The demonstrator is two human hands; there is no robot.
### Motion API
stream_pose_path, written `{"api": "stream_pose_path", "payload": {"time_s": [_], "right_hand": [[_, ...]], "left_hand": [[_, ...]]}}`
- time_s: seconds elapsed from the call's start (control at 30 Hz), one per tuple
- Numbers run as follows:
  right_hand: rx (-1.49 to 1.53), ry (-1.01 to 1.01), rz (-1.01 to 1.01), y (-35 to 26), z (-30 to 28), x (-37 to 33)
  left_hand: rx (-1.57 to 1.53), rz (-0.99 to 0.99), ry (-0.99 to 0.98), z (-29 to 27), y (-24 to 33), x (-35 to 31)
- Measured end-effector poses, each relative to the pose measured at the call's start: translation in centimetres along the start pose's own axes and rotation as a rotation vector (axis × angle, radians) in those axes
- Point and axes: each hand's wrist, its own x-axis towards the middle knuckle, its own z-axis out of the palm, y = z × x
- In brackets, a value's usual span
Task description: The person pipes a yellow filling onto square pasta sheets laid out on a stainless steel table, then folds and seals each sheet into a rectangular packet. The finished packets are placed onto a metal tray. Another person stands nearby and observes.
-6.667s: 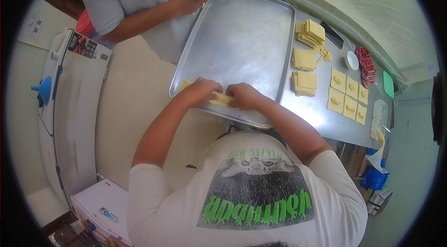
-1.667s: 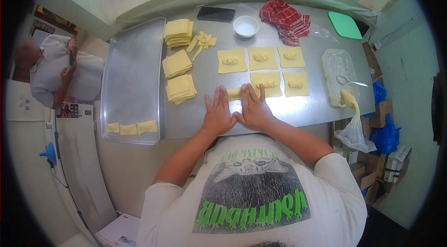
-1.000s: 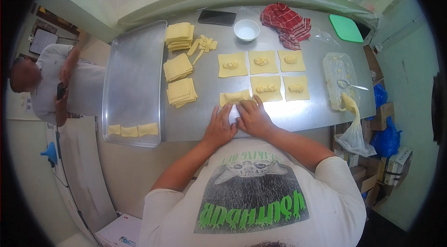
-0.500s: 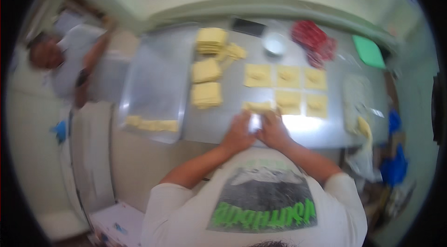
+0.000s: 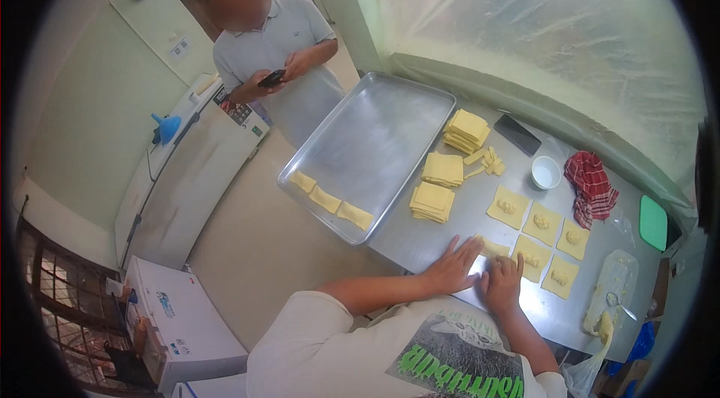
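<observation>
My left hand lies at the left end of a folded dough piece, its fingers stretched out and touching the dough. At the dough's other end, my right hand has its fingers apart, the fingertips by the folded edge. My fingers partly cover this piece. Beside it are several flat dough squares, each with a small mound of pale filling in the middle. Stacks of plain dough squares stand to the left, with narrow dough strips next to them.
A metal tray holds 3 folded pieces. Farther back are a dark phone, white bowl, red checked cloth and green lid. At right is a plastic tub with a spoon. Another person holds a phone.
My view has swung toward the left, bringing the other person and the freezers more fully into sight. Both hands stay at the folded dough piece.
</observation>
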Motion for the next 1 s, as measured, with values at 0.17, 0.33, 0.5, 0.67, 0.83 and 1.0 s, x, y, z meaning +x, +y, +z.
{"api": "stream_pose_path", "payload": {"time_s": [0.17, 0.33, 0.5, 0.67, 0.83, 1.0], "right_hand": [[0.030, 0.019, 0.078, 0.8, -0.2, 3.7], [0.054, -0.146, 0.099, 1.2, 0.5, 5.1], [0.069, -0.207, 0.091, 0.7, 0.2, 6.2], [0.062, -0.336, 0.123, 1.0, -0.9, 7.9], [0.147, -0.430, 0.174, 2.1, -1.6, 9.8], [0.198, -0.582, 0.274, 2.6, -2.2, 11.1]], "left_hand": [[0.028, 0.031, -0.067, -0.1, -1.4, 2.3], [0.065, -0.013, -0.138, -0.6, -0.7, 2.5], [0.066, -0.036, -0.206, -1.5, -1.0, 2.0], [-0.088, -0.146, 0.067, -3.1, 0.0, 1.1], [-0.221, -0.297, 0.081, -3.5, 0.4, -1.3], [-0.388, -0.367, 0.093, -3.9, 0.6, -3.7]]}}
